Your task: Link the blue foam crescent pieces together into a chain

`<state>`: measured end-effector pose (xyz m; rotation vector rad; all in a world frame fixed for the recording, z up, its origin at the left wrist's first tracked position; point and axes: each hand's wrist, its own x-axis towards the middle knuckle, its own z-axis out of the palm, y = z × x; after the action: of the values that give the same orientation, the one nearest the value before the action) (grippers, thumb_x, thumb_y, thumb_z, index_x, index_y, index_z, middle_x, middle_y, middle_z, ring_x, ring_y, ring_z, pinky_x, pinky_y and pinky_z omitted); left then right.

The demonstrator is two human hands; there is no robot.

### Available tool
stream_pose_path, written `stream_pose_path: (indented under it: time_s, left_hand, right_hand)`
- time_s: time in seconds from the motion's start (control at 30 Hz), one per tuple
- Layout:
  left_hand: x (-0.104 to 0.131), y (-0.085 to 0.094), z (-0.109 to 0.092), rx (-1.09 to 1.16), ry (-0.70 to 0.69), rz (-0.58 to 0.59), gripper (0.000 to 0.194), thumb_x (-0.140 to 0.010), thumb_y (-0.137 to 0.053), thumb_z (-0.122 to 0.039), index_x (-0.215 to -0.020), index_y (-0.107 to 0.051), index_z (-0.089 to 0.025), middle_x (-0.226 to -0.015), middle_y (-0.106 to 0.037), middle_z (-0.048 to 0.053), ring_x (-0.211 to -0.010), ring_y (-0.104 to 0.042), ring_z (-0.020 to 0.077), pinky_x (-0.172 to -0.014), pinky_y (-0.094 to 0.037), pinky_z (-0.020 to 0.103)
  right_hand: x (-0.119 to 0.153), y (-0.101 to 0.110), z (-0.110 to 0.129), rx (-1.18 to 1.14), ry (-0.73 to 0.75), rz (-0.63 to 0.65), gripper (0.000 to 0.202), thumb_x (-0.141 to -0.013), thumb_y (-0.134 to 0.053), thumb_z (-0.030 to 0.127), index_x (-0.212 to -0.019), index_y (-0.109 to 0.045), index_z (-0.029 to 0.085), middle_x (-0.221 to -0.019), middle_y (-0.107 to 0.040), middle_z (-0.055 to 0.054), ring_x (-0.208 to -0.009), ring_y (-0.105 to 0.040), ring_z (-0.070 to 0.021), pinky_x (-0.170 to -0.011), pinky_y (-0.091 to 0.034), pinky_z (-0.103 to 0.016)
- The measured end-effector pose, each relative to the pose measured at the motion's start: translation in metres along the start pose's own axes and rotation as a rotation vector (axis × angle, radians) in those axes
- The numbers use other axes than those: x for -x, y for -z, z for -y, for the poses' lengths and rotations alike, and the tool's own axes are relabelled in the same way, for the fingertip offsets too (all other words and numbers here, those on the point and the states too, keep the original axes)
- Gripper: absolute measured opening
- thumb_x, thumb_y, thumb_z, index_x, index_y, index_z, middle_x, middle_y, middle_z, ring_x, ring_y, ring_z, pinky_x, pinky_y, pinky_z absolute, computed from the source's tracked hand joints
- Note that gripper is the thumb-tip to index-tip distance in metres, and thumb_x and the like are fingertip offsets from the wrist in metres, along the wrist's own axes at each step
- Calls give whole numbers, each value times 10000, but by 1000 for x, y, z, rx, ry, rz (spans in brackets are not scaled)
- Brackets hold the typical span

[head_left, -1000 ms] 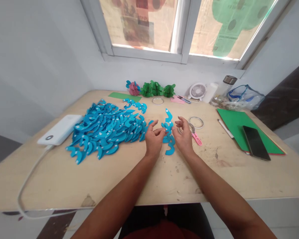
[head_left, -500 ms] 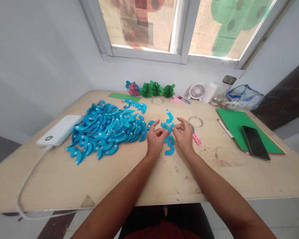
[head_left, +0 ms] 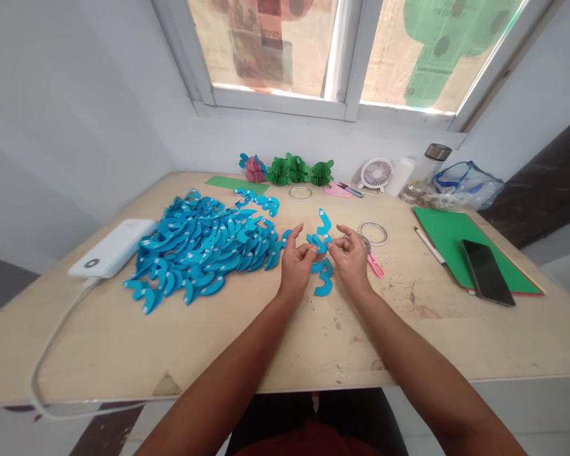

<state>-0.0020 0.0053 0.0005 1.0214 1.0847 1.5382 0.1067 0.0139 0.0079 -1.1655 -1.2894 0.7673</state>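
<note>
Between my two hands is a small blue curved paper piece (head_left: 320, 242), pinched from both sides. My left hand (head_left: 295, 265) has thumb and forefinger closed on its left edge. On the other side, my right hand (head_left: 351, 261) pinches the right edge, its other fingers curled up. More blue cutouts lie under and around the hands: one wavy piece (head_left: 323, 221) beyond them and a curved one (head_left: 323, 288) nearer to me. A large heap of blue paper cutouts (head_left: 209, 244), many with small white squares on them, spreads to the left.
A white power bank (head_left: 114, 248) with a cable stands left of the heap. Pink-handled scissors (head_left: 375, 265) and a tape roll (head_left: 373, 234) lie right of my hand. Farther right, a phone (head_left: 487, 271) rests on green sheets (head_left: 446, 234). Green paper shapes (head_left: 296, 170) and a fan (head_left: 377, 174) line the back.
Both hands stay almost in place, still pinching the blue piece. My left thumb and fingers shift very slightly. The heap and other things have not moved.
</note>
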Motion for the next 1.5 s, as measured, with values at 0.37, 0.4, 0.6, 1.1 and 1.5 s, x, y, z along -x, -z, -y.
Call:
stream_pose_path:
  time_s: [0.37, 0.4, 0.6, 1.1, 1.5]
  left_hand:
    - [-4, 2, -1, 61, 57, -188, 226, -647, -670, -296, -782, -575, -142, -641, -645, 22, -599, -632, 144, -547, -487, 243]
    - [-4, 3, -2, 58, 46, -199, 206, -651, -669, -292, -753, -570, -144, -626, -641, 20, -596, -628, 141, -551, -487, 243]
    - [-5, 5, -5, 72, 45, -196, 235, -671, -659, -347, -757, -569, -148, -558, -609, -6, -544, -605, 129, -569, -484, 255]
    - [1, 6, 0, -358, -433, -161, 418, -734, -621, -234, -1125, -478, -199, -989, -606, 73, -933, -598, 174, -766, -481, 304]
    - [0, 7, 1, -490, -475, -254, 430, -705, -637, -185, -1104, -477, -197, -933, -618, 38, -859, -611, 158, -723, -470, 282]
  right_hand:
    - [-3, 2, -5, -1, -14, -14, 445, -697, -591, 260, -1123, -506, 163, -648, -623, 13, -641, -610, -154, -649, -486, -293]
    - [-3, 2, -4, 15, -7, -15, 443, -699, -590, 257, -1124, -508, 163, -648, -623, 12, -648, -612, -157, -660, -486, -299]
    - [0, 2, 0, 119, 60, -20, 435, -714, -574, 235, -1140, -505, 179, -665, -630, 8, -743, -626, -183, -775, -473, -350]
    - [9, -2, 5, 490, 337, 29, 403, -760, -523, 195, -1162, -503, 201, -810, -672, -31, -865, -594, -229, -878, -365, -417]
    - [14, -6, 5, 605, 444, 94, 388, -793, -495, 169, -1181, -491, 181, -811, -668, -32, -821, -594, -201, -859, -343, -372]
